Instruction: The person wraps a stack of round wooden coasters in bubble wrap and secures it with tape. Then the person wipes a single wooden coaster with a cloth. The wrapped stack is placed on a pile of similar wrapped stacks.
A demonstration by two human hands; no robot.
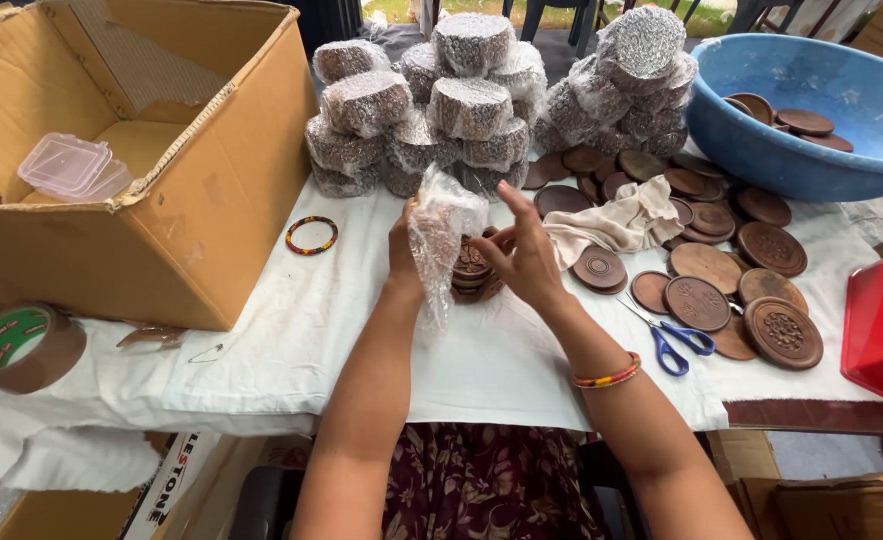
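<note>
Together, both hands worked at a small stack of brown discs (470,270) in the middle of the white cloth (302,340). The left hand (403,250) held up a sheet of bubble wrap (442,225), with its fingers closed on the top edge. The right hand (522,255) was against the right side of the stack; its thumb and lower fingers seemed to grip the discs, while the upper fingers were spread apart, though the wrap hid part of this. Behind the hands stood a pile of wrapped bundles (432,110). To the right lay loose discs (722,270), a beige rag (622,222) and blue scissors (677,340), near a blue basin (812,170). On the left were an open carton (202,200), a bead bangle (311,235) and a roll of tape (17,345).
</note>
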